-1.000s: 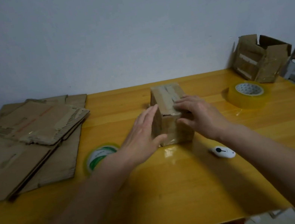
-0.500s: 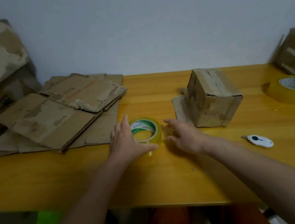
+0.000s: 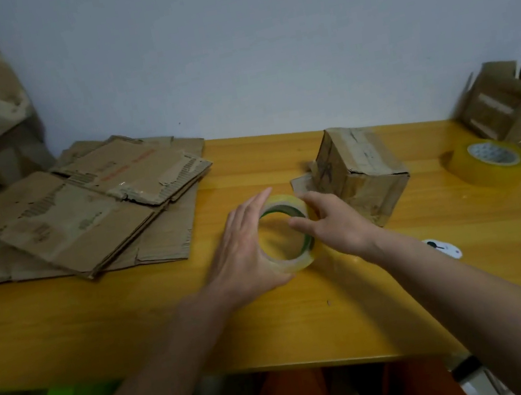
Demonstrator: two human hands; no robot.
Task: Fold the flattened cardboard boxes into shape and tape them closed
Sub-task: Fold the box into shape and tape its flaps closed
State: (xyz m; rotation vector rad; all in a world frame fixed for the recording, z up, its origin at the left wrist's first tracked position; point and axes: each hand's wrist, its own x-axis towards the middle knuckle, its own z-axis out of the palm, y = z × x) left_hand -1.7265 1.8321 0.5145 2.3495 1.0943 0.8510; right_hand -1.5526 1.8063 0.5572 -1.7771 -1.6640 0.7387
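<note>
Moved since half a second ago: the clear tape roll (image 3: 284, 233) lay flat on the bench (image 3: 99, 316) then; now it is tipped up on its edge between the two hands, and the right hand has come in from beside it to touch it.
Left hand (image 3: 244, 252): cups the roll's left side, fingers fairly straight along its rim, thumb under its near edge; it holds the roll up.
Right hand (image 3: 329, 220): fingers curled, fingertips on the roll's right rim, as if feeling for the loose end; whether it pinches anything I cannot tell.
Folded box (image 3: 357, 171): stands on the bench just beyond the right hand, tilted corner-on to the camera, top flaps shut with tape strips across them, one flap lying out flat at its left foot.
Step in hand: by my reading, fetching tape for another seam of that box.
Next move calls for: finding the tape's free end, peeling a length, then carrying the roll to the box while one hand steadies it.
Count, tape rolls: two, this one and a yellow roll (image 3: 486, 161) lying flat far right.
Count, folded boxes: one near the hands; open boxes (image 3: 510, 102) at the far right corner, number unclear.
Count, flattened boxes (image 3: 80, 208): a stack at the left, several sheets, exact number hidden by overlap.
Count, cutter (image 3: 443, 248): one, white, near the right forearm.
</note>
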